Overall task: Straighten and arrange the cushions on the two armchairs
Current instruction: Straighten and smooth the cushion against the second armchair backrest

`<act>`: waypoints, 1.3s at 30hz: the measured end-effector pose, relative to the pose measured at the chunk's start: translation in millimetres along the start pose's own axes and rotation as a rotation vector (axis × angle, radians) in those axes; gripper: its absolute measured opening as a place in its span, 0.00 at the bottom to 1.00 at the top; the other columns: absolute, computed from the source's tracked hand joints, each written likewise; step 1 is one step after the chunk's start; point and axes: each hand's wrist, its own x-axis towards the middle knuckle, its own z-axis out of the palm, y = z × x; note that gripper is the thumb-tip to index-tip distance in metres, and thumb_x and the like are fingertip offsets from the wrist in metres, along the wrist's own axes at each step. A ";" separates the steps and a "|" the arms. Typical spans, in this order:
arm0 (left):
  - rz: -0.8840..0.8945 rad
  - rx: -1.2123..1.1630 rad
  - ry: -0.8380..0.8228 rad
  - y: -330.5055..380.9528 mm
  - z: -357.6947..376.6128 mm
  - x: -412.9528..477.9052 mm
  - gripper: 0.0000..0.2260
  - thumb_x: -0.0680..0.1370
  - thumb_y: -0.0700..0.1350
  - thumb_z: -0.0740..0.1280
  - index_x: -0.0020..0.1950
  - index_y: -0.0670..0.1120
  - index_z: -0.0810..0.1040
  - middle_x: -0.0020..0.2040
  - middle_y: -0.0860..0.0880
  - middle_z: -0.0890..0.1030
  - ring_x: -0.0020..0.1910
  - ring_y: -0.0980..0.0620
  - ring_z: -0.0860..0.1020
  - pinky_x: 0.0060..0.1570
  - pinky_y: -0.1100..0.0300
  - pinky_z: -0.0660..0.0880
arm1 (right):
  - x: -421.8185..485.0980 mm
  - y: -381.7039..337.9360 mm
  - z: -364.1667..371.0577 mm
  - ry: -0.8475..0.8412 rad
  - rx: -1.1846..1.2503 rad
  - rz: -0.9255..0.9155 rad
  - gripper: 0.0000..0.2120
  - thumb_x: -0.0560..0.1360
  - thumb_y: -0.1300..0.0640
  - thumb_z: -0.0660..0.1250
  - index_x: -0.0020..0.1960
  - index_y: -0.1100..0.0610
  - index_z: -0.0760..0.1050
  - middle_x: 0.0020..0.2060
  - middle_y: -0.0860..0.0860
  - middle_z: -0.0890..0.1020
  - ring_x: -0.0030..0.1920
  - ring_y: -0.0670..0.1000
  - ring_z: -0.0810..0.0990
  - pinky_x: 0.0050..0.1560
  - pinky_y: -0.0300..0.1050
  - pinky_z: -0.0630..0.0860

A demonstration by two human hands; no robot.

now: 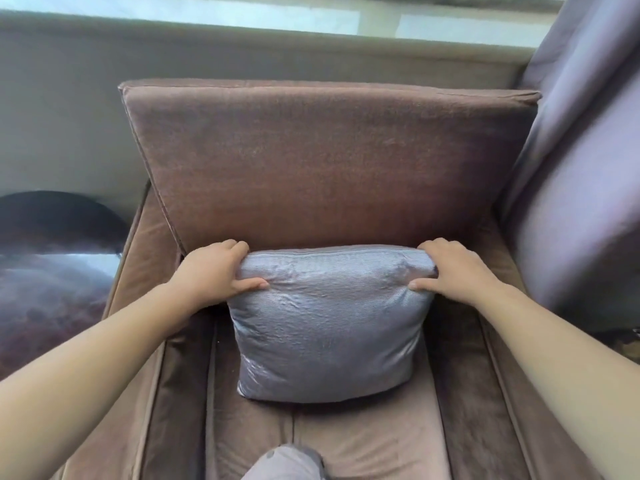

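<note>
Hidden bits first: the fingers of both hands curl behind the cushion's top corners, so only thumbs & knuckles show. Chair front is cut off at the bottom edge, where a grey-clad knee (287, 462) pokes in, partly out of frame. At left is a dark glossy round surface (52, 258), cut by the frame & blurry w/ reflections. At right is mauve draped fabric (585, 174), smeared, can't tell what it is.

A small square silver-grey cushion (329, 327) w/ a shiny, crinkled weave stands upright mid-seat on the brown velvety armchair (374, 441). Its top edge is against the big rectangular brown back cushion (329, 161), which has piped seams. The left hand (214, 271) clamps its top-left corner, thumb in front. The right hand (457, 271) clamps its top-right corner the same way. Fabric puckers at both grips.
</note>
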 end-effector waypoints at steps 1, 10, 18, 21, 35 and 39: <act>-0.035 -0.053 0.003 -3.4 -2.5 -5.0 0.30 0.66 0.76 0.60 0.46 0.50 0.71 0.44 0.51 0.76 0.48 0.46 0.79 0.44 0.53 0.74 | -4.2 7.9 0.8 0.020 0.032 0.013 0.32 0.65 0.32 0.71 0.64 0.45 0.69 0.55 0.47 0.75 0.60 0.56 0.74 0.57 0.56 0.73; -0.635 -0.873 0.215 15.0 58.3 -77.0 0.38 0.69 0.52 0.78 0.73 0.45 0.65 0.59 0.46 0.76 0.54 0.47 0.79 0.56 0.53 0.75 | -26.8 -38.6 17.4 0.263 -0.033 -0.137 0.44 0.67 0.41 0.76 0.75 0.56 0.63 0.70 0.56 0.68 0.73 0.58 0.64 0.74 0.62 0.58; -0.631 -1.198 0.020 66.5 154.0 -122.5 0.38 0.67 0.52 0.80 0.71 0.55 0.63 0.68 0.59 0.72 0.66 0.70 0.70 0.66 0.70 0.67 | -29.6 -219.3 62.2 0.209 -0.232 -0.844 0.35 0.65 0.57 0.77 0.69 0.62 0.71 0.72 0.59 0.71 0.73 0.61 0.68 0.72 0.58 0.64; -0.607 -1.167 0.028 65.5 177.5 -122.0 0.36 0.66 0.55 0.78 0.69 0.55 0.64 0.66 0.61 0.72 0.68 0.60 0.71 0.63 0.73 0.67 | -14.4 -281.6 70.0 0.049 -0.452 -1.037 0.33 0.67 0.58 0.73 0.70 0.61 0.69 0.74 0.59 0.67 0.76 0.61 0.61 0.77 0.59 0.55; -0.894 -1.175 -0.169 70.4 236.1 -143.6 0.43 0.57 0.70 0.76 0.64 0.51 0.66 0.61 0.51 0.71 0.61 0.52 0.74 0.62 0.50 0.74 | 30.2 -327.5 53.5 -0.069 -1.014 -0.865 0.17 0.69 0.64 0.51 0.56 0.58 0.68 0.47 0.54 0.77 0.52 0.57 0.74 0.76 0.65 0.46; -0.951 -1.142 -0.199 66.6 232.2 -132.7 0.43 0.56 0.69 0.76 0.61 0.47 0.67 0.60 0.48 0.72 0.61 0.48 0.75 0.61 0.48 0.75 | 32.3 -325.1 59.2 -0.074 -0.925 -0.849 0.10 0.74 0.62 0.55 0.55 0.59 0.66 0.48 0.55 0.78 0.52 0.58 0.75 0.74 0.62 0.54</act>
